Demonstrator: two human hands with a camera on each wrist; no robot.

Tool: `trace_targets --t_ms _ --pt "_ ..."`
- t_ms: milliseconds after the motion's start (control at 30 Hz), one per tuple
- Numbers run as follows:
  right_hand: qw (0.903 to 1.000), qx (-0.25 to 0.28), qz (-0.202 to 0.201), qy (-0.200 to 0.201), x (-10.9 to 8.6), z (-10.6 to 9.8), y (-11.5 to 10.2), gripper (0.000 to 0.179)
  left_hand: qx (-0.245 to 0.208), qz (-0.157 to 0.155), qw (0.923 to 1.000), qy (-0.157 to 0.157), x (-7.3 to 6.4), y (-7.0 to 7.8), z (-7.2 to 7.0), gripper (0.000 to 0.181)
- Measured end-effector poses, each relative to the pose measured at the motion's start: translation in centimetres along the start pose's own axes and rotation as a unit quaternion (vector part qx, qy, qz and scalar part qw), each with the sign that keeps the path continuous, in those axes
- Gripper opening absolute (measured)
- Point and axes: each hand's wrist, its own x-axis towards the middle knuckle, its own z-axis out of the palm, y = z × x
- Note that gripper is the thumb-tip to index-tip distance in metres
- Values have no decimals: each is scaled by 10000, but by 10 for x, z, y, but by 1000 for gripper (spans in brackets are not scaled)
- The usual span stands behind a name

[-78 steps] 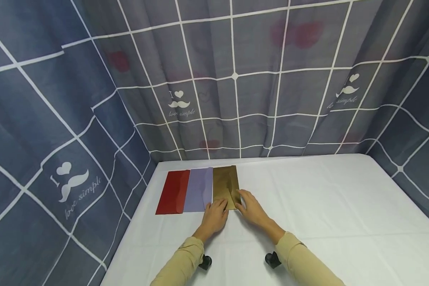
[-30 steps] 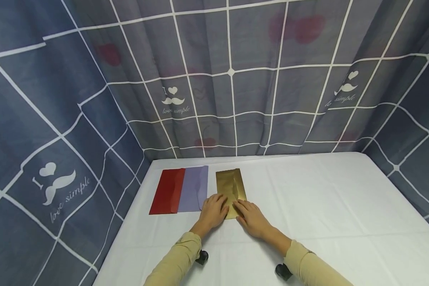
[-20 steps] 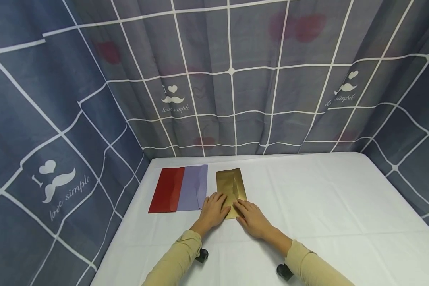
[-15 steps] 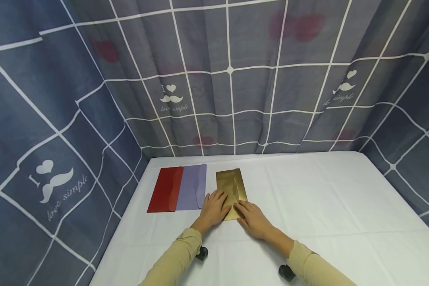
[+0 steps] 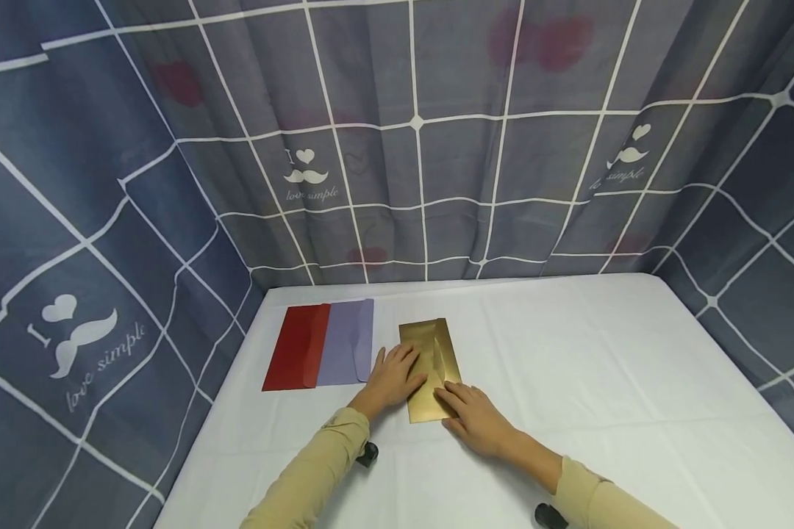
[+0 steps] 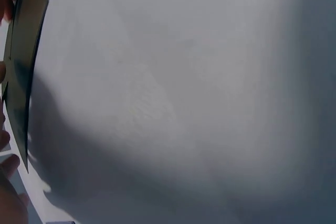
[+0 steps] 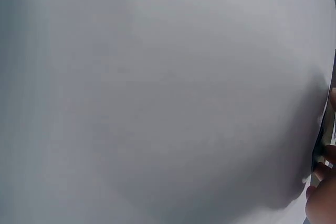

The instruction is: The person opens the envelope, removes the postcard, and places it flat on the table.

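Observation:
A gold envelope [image 5: 430,367] lies on the white table, its pointed flap folded over toward the right. My left hand [image 5: 392,377] rests on its left side, fingers extended and the thumb across the paper. On the lower right edge, my right hand [image 5: 478,420] touches the envelope with its fingertips, the thumb near the bottom corner. In the left wrist view, part of the envelope [image 6: 26,51] shows at the far left beside some fingers. The right wrist view catches only a few fingers [image 7: 323,198] at its right edge.
A lilac envelope [image 5: 345,342] and a red envelope [image 5: 294,349] lie side by side at the table's back left, touching or overlapping. The white cloth [image 5: 602,353] stretches to the right. Grid-patterned curtains [image 5: 463,162] stand behind and at both sides.
The gold envelope has moved away from the lilac one, to the right and nearer to me, with both hands on it. Recently the right hand slid lower along its edge.

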Motion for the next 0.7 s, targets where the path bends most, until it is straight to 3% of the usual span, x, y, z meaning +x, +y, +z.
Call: trace_targets --t_ms 267,533,700 --pt "9999 -7 59 -95 -19 -3 -3 52 343 456 9977 -366 -7 1 4 64" --pt "9979 -231 -353 499 -27 -9 -2 46 643 900 9935 -266 -14 8 5 63" --pt "9979 -325 -316 473 -24 -15 1 45 871 1054 9901 -327 -20 14 6 61"
